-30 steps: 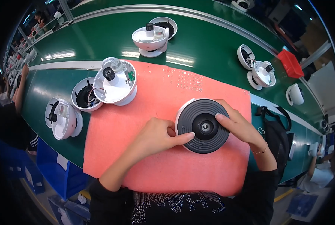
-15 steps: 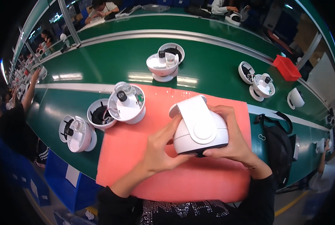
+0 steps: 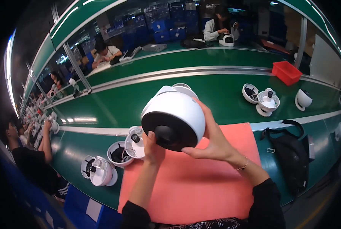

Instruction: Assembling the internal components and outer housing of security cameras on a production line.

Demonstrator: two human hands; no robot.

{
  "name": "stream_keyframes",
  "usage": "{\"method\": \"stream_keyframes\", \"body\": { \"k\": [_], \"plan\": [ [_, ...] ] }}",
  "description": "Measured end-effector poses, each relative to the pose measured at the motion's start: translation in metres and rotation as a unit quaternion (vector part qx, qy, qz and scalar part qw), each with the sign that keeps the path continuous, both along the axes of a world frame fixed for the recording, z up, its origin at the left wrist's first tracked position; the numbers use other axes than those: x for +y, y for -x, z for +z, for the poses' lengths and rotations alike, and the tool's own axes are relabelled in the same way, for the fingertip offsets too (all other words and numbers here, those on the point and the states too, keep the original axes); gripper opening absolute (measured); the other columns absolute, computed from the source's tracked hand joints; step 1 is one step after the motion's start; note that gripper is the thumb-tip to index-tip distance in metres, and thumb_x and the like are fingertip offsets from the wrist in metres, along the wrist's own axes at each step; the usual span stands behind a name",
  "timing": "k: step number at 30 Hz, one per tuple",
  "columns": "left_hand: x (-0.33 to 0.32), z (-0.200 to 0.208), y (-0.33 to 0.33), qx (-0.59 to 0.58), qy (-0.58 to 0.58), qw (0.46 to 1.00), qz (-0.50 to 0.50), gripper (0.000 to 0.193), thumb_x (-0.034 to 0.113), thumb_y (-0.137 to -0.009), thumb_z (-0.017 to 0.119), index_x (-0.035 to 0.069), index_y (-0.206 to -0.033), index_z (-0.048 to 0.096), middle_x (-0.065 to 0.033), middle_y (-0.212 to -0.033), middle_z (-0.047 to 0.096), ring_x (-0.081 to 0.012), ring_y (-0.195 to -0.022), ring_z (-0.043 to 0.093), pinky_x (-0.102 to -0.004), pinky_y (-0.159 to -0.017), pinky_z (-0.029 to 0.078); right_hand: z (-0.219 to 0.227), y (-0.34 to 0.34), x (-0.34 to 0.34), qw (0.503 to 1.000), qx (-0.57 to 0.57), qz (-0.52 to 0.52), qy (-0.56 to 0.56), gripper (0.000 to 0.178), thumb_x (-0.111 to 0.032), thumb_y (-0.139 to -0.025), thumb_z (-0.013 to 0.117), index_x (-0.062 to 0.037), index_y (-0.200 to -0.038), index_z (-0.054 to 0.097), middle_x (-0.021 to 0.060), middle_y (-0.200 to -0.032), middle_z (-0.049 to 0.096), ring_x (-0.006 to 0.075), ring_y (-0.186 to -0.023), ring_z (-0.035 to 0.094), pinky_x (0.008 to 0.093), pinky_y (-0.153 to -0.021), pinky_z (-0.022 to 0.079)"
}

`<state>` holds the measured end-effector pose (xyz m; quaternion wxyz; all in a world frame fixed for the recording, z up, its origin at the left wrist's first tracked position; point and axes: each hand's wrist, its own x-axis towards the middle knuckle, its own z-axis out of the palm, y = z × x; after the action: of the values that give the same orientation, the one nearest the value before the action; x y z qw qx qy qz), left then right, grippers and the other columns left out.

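Both hands hold up a round white security camera [image 3: 178, 108] above the work mat. Its black front with a dark round lens is turned toward me. My left hand [image 3: 154, 148] grips the lower left rim, thumb over the black front. My right hand [image 3: 213, 139] wraps the right side, thumb under the lower edge and fingers behind the shell. Just left of my left hand stands an opened camera [image 3: 135, 143], partly hidden by that hand, with its round cover [image 3: 120, 154] beside it. Farther left is another opened camera unit [image 3: 101, 171].
A salmon-coloured mat [image 3: 201, 187] lies on the green bench. To its right is a black bag [image 3: 288, 156]. Beyond are an opened camera [image 3: 269, 100], a closed one [image 3: 303, 100] and a red bin [image 3: 286, 73]. Other people work to the left and across the bench.
The camera has been raised off the mat area and tilted, so its black front faces me instead of its white back. Both hands moved up with it, and my view has lifted.
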<state>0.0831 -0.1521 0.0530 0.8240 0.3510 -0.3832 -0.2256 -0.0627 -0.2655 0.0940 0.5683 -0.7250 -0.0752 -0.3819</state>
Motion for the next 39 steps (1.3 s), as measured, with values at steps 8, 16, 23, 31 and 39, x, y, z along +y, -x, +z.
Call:
{"method": "stream_keyframes", "body": {
  "k": [8, 16, 23, 31, 39],
  "plan": [
    [-0.069, 0.001, 0.019, 0.096, 0.081, 0.992, -0.017, 0.067, 0.057, -0.082, 0.035, 0.013, -0.132, 0.029, -0.0107, -0.131, 0.037, -0.0298, -0.119, 0.039, -0.0437, -0.098, 0.034, -0.007, -0.010, -0.016, 0.985, -0.054, -0.156, 0.050, 0.097, -0.016, -0.055, 0.076, -0.0051, -0.135, 0.023, 0.0196, -0.117, 0.050, 0.0282, -0.102, 0.055, 0.0372, -0.083, 0.049],
    [-0.117, 0.013, 0.007, 0.115, -0.179, 0.961, -0.175, 0.048, 0.044, -0.087, 0.046, 0.013, -0.123, 0.039, -0.0143, -0.121, 0.045, -0.0227, -0.109, 0.049, -0.0392, -0.086, 0.047, -0.030, -0.013, -0.092, 0.907, 0.066, -0.021, -0.415, 0.072, -0.042, -0.068, 0.068, -0.0050, -0.123, 0.039, 0.0128, -0.110, 0.051, 0.0263, -0.099, 0.055, 0.0365, -0.081, 0.047],
    [-0.089, -0.054, 0.051, -0.106, -0.324, 0.921, -0.189, 0.034, 0.022, -0.085, 0.054, 0.007, -0.115, 0.045, -0.0047, -0.116, 0.048, -0.0105, -0.101, 0.046, -0.0267, -0.084, 0.039, -0.088, -0.006, -0.203, 0.851, 0.113, -0.167, -0.484, 0.090, -0.046, -0.067, 0.068, 0.0023, -0.121, 0.015, 0.0273, -0.112, 0.043, 0.0355, -0.099, 0.054, 0.0437, -0.081, 0.048],
    [-0.059, -0.093, 0.068, -0.183, -0.330, 0.904, -0.199, 0.021, 0.007, -0.086, 0.049, -0.002, -0.105, 0.052, -0.0087, -0.103, 0.057, -0.0153, -0.098, 0.056, -0.0272, -0.085, 0.045, -0.099, 0.047, -0.226, 0.840, 0.279, -0.297, -0.358, 0.117, -0.058, -0.060, 0.069, -0.0030, -0.136, -0.001, 0.0228, -0.127, 0.034, 0.0374, -0.107, 0.047, 0.0478, -0.078, 0.048],
    [-0.061, -0.094, 0.072, -0.182, -0.335, 0.908, -0.176, 0.015, 0.006, -0.086, 0.049, -0.004, -0.094, 0.058, -0.0089, -0.089, 0.062, -0.0147, -0.086, 0.061, -0.0264, -0.078, 0.049, -0.193, 0.185, -0.368, 0.739, -0.215, -0.384, -0.510, 0.062, -0.011, -0.074, 0.060, -0.0120, -0.126, 0.028, 0.0179, -0.120, 0.040, 0.0341, -0.103, 0.048, 0.0507, -0.083, 0.044]
  ]
}}
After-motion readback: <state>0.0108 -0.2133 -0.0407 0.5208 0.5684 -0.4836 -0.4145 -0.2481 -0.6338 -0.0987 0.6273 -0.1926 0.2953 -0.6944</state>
